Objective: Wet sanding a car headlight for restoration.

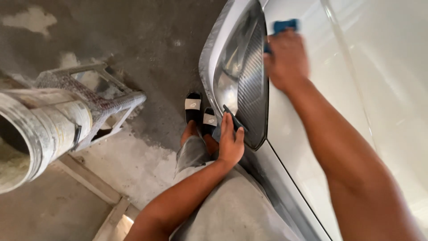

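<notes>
The right hand point(286, 60) is closed around what seems a blue squeegee point(283, 26) against the white car point(303, 138) beside its headlight point(240, 76), while the left hand point(230, 140), fingers together, presses the dark film's point(255, 85) lower edge.

No packages, signs or screens in view. Only label-like marks: small pale rectangular patch on each black sandal point(193, 106) strap, down on the floor beside the car's front.

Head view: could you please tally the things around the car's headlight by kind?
Hands: 2 (left hand, right hand)
Blue pad: 1
Headlight: 1
Slide sandals: 2
Metal stool: 1
Total: 7
</notes>
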